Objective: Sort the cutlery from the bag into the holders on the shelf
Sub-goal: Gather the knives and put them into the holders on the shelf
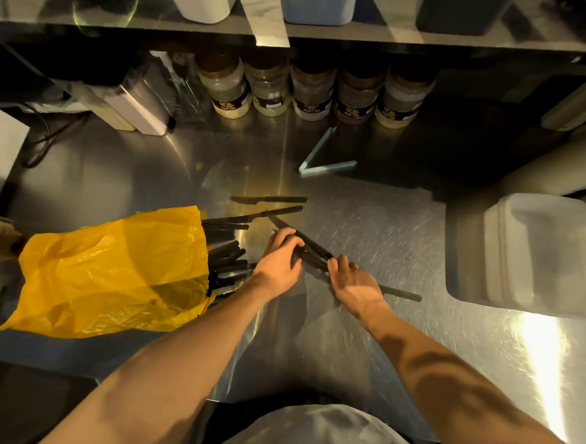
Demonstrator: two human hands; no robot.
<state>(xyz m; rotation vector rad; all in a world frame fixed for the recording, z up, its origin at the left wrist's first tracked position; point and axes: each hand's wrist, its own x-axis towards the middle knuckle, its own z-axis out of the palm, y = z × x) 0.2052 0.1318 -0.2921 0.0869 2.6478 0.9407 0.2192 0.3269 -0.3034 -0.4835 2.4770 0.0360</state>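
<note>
The black labels (311,107) on the row of jars (358,88) carry print too blurred to read.

Probably kitchen: steel counter (370,226), spice jars (313,92).

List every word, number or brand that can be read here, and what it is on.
No text here can be read.
Jars: five, each with a black label bearing a yellow mark and pale print, too blurred to read.
Yellow bag, cutlery, white tub: no print shows.
</note>
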